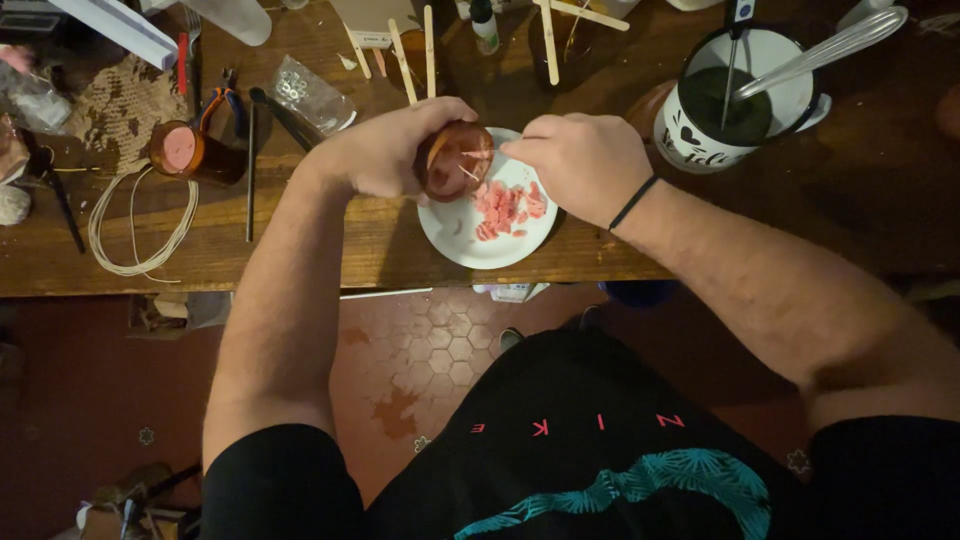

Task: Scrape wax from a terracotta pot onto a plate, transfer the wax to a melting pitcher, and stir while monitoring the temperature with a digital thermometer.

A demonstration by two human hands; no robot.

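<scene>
My left hand grips a small amber glass jar, tilted on its side over a white plate. A thin white wick runs across the jar's mouth. My right hand, with a black band on the wrist, pinches at the jar's opening, fingertips on the wick. Pink wax flakes lie in a small heap on the plate, just below both hands.
A wooden table carries a second amber jar with pink wax, a coil of white cord, pliers, wooden sticks, and a white mug of dark liquid with metal utensils. Tiled floor lies below the table's edge.
</scene>
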